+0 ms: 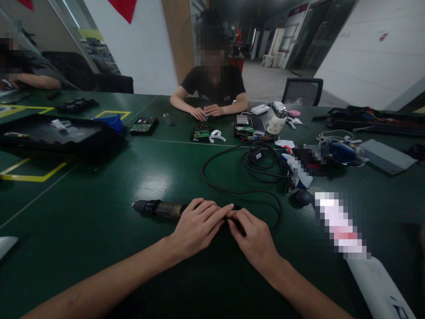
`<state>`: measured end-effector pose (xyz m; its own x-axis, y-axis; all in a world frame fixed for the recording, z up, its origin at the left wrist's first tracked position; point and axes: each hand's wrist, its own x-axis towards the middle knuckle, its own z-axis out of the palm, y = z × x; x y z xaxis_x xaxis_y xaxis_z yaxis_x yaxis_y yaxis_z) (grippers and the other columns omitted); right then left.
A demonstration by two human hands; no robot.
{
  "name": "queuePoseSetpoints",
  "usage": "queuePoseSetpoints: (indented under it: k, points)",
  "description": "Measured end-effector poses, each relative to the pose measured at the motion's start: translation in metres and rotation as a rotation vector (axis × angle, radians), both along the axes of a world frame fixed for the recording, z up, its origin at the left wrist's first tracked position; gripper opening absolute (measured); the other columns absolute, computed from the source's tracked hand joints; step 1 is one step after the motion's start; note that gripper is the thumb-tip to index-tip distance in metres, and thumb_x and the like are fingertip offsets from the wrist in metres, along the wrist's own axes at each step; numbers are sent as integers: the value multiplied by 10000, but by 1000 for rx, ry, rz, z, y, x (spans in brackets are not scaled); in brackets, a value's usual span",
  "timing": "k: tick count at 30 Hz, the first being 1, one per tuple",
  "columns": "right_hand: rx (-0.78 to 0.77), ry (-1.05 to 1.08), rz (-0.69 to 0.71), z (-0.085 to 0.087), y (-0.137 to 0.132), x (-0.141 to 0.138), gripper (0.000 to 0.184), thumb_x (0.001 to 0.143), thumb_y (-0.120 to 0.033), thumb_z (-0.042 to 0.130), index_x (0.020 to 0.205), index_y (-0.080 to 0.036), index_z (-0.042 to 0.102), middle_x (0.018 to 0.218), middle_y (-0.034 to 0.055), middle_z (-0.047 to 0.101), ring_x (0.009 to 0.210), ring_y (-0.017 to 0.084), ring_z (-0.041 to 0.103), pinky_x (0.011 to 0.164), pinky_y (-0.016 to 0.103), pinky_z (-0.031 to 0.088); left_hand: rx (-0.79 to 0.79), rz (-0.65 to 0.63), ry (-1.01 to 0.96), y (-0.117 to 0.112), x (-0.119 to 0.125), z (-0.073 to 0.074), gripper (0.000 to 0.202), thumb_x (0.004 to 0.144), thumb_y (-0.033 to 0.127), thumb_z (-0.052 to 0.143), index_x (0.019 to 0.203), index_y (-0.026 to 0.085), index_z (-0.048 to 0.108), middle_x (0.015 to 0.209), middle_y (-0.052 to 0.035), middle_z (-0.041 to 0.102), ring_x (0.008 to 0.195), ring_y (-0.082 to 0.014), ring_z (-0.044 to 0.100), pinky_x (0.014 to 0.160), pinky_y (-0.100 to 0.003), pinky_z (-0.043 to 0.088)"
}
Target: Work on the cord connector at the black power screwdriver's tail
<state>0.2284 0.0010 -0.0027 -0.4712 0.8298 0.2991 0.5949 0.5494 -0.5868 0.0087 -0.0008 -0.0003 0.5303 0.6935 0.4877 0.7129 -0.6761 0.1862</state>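
Observation:
A black electric screwdriver (158,208) lies on its side on the green table (99,212), tip pointing left. My left hand (198,223) lies over its rear end, fingers closed on the body. My right hand (251,235) touches the left fingertips and pinches the tool's black cable (232,191) where it leaves the handle. The cable loops away to the right and back toward a coil (262,161).
A person in black sits across the table with circuit boards (202,132), a cup (276,124) and small parts. A black tray (56,137) lies at the left. Tools and a plug (295,177) are cluttered at the right; a white object (381,288) lies near right.

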Motion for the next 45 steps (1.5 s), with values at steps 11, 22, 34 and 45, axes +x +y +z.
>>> queuePoseSetpoints:
  k: [11,22,34,45]
  points:
    - [5,-12,5,2,0,0,144,1044,-175,523,1135,-234,618,1065,54,689,916,209,698,754,329,580,7,1,9,1,-1,-2,515,1053,260,518,1557,255,414,1213,-36,719,1069,-178,664,944,-386,450]
    - [7,-15,0,1,0,0,134,1046,-176,522,1123,-229,618,1063,55,690,935,217,703,776,340,583,-13,-4,0,1,0,-1,526,1045,259,522,1558,249,407,1257,-50,710,1148,-199,653,971,-394,443]
    - [3,-31,7,10,-1,-1,126,1067,-224,486,1031,-231,606,984,48,670,853,198,675,723,320,552,-17,-21,-1,0,-1,0,550,1022,247,528,1560,238,410,1256,-56,715,1160,-198,659,1005,-405,446]
    - [-21,-49,7,8,-2,-2,158,1033,-200,538,1176,-238,591,1070,53,692,915,212,696,782,334,567,-18,-18,-4,1,-2,-4,534,1046,251,518,1566,247,395,1281,-56,707,1172,-203,648,1001,-413,436]
